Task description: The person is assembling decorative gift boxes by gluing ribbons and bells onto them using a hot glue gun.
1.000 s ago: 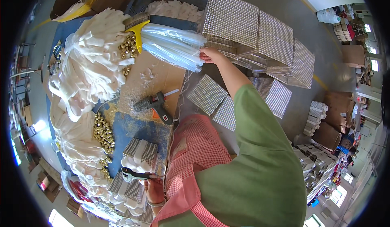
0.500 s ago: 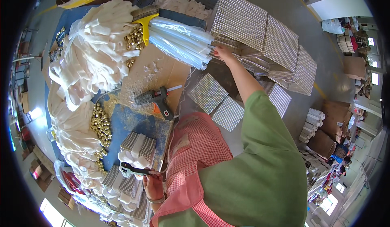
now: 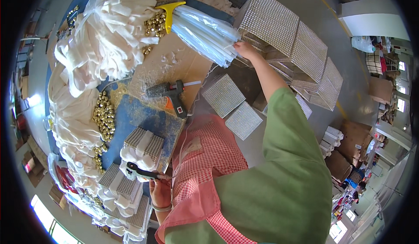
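My right hand reaches far out, its fingers pinched at the near end of a bundle of long translucent glue sticks in clear plastic. They appear to grip the tip of one stick. Low on the left, my left hand holds a pistol-shaped tool by its black handle; its front is white, and its exact kind is unclear. Just beyond that tool are rhinestone-patterned boxes with white bows. A black glue gun with a white stick in its back lies on the cardboard.
White fabric strips and gold bells cover the table's left side. A yellow-handled brush lies by the glue sticks. Large studded open boxes stand at right, with two studded squares below. A white cord hangs along the table edge.
My view has shifted slightly, moving the table's things within the picture. My right hand stays at the glue sticks' end, its fingers now closer together. My left hand still holds the pistol-shaped tool.
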A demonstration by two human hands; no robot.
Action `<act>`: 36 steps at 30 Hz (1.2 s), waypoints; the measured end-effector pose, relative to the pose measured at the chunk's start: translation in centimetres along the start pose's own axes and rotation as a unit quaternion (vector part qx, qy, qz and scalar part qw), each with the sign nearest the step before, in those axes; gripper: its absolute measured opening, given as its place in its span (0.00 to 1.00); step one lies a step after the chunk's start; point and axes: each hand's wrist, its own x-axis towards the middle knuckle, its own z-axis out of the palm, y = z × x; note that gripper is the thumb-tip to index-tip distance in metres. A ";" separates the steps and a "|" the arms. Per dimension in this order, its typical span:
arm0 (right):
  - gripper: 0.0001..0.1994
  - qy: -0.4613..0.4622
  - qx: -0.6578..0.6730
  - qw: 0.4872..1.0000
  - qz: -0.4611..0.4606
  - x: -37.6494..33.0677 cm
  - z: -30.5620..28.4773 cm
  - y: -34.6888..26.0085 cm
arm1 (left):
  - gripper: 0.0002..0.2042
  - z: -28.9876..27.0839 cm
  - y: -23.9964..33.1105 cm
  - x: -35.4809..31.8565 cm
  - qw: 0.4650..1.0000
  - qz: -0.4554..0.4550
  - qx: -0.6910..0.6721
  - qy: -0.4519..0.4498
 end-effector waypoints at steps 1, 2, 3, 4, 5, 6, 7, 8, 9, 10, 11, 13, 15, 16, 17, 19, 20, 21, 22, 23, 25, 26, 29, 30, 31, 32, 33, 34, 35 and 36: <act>0.12 -0.004 0.000 1.000 -0.005 0.3 0.3 0.0 | 0.17 -0.2 -0.1 -0.2 1.000 0.003 -0.001 0.001; 0.12 -0.099 -0.001 0.995 0.030 0.6 0.0 -0.1 | 0.17 -0.3 -0.2 -0.2 1.000 0.005 -0.003 -0.002; 0.12 -0.193 -0.002 0.979 0.062 0.6 -0.6 -1.4 | 0.17 -0.2 -0.3 -0.4 1.000 0.011 0.001 0.002; 0.10 -0.191 0.111 0.969 0.114 -0.3 -0.9 -2.4 | 0.17 -0.3 -0.4 -0.5 1.000 0.017 -0.002 0.003; 0.10 -0.190 0.110 0.969 0.114 -0.4 -1.1 -2.0 | 0.17 -0.4 -0.3 -0.5 1.000 0.017 -0.005 -0.006; 0.10 -0.136 -0.007 0.991 0.022 -0.4 -1.6 -1.4 | 0.16 -0.6 -0.3 -0.5 1.000 0.016 -0.008 -0.015; 0.12 -0.079 -0.124 0.987 -0.071 -0.5 -1.8 -0.8 | 0.16 -0.6 -0.2 -0.5 1.000 0.014 -0.009 -0.015; 0.13 -0.014 -0.118 0.990 -0.078 -0.8 -1.7 -1.3 | 0.16 -0.5 -0.2 -0.5 1.000 0.018 -0.010 -0.014; 0.13 -0.016 -0.119 0.990 -0.078 -1.4 -2.0 -2.8 | 0.17 -0.5 -0.3 -0.5 1.000 0.022 -0.011 -0.013; 0.14 0.021 -0.119 0.992 -0.048 -1.8 -2.4 -5.2 | 0.16 -0.7 -0.6 -0.6 1.000 0.026 -0.016 0.004; 0.16 0.059 -0.118 0.991 -0.014 -2.2 -2.5 -6.8 | 0.16 -0.7 -0.6 -0.6 1.000 0.024 -0.017 0.006; 0.19 0.063 -0.112 0.992 -0.018 -2.5 -2.2 -6.7 | 0.16 -0.6 -0.8 -0.3 1.000 0.014 -0.011 -0.012; 0.19 0.038 -0.057 0.998 -0.006 -2.8 -2.1 -5.8 | 0.16 -0.4 -0.7 -0.1 1.000 0.006 -0.007 -0.006; 0.19 0.037 -0.059 0.998 -0.004 -3.3 -2.3 -5.2 | 0.16 -0.3 -0.7 -0.1 1.000 0.009 -0.003 -0.007; 0.18 0.013 -0.103 0.995 -0.003 -4.0 -2.9 -4.4 | 0.16 -0.2 -0.7 0.0 1.000 0.012 0.000 -0.008; 0.16 -0.007 -0.180 0.983 -0.036 -5.5 -3.8 -2.1 | 0.16 -0.3 -0.7 0.1 1.000 0.018 0.001 -0.011; 0.15 -0.002 -0.210 0.975 -0.066 -6.5 -4.2 -0.9 | 0.16 -0.3 -0.7 0.2 1.000 0.023 0.005 -0.015; 0.15 -0.002 -0.212 0.975 -0.068 -7.5 -4.5 -0.7 | 0.16 -0.4 -0.7 0.2 1.000 0.024 0.002 -0.014; 0.13 0.005 -0.227 0.972 -0.067 -8.4 -4.8 -0.7 | 0.16 -0.7 -0.7 0.2 1.000 0.022 -0.003 -0.014; 0.11 0.015 -0.242 0.968 -0.063 -9.2 -5.3 -0.8 | 0.16 -0.8 -0.7 0.3 1.000 0.019 -0.007 -0.017; 0.11 -0.042 -0.125 0.991 0.006 -9.8 -6.4 -3.5 | 0.16 -0.9 -0.7 0.4 0.999 0.022 -0.004 -0.023; 0.11 -0.097 -0.004 0.992 0.078 -10.2 -6.6 -4.5 | 0.16 -1.1 -0.6 0.5 0.999 0.021 0.003 -0.030; 0.14 0.057 -0.110 0.992 -0.006 -8.1 -4.2 -3.7 | 0.14 -1.9 -0.8 0.5 1.000 0.002 0.011 -0.028; 0.14 0.061 -0.132 0.989 0.004 -7.6 -2.9 -3.5 | 0.14 -2.3 -0.7 0.4 0.999 -0.005 0.020 -0.025; 0.14 0.069 -0.154 0.986 0.013 -6.6 -2.1 -3.0 | 0.13 -2.4 -0.5 0.4 0.999 -0.007 0.019 -0.030; 0.14 0.101 -0.083 0.989 0.070 -5.7 -0.6 -1.2 | 0.13 -2.0 -0.3 0.5 0.999 -0.013 0.018 -0.035; 0.14 0.105 -0.084 0.988 0.072 -5.0 0.7 0.9 | 0.13 -1.3 -0.1 0.4 0.999 -0.013 0.025 -0.023; 0.13 0.079 0.110 0.983 0.122 -4.7 1.5 3.2 | 0.13 -1.7 0.0 0.4 0.999 -0.010 0.036 -0.034; 0.13 0.045 0.300 0.938 0.166 -4.8 2.2 4.4 | 0.13 -2.3 0.0 0.1 0.998 -0.007 0.047 -0.039; 0.16 0.022 0.372 0.885 0.281 -6.8 0.5 -0.3 | 0.13 -2.0 -0.1 -0.4 0.999 -0.001 0.031 -0.029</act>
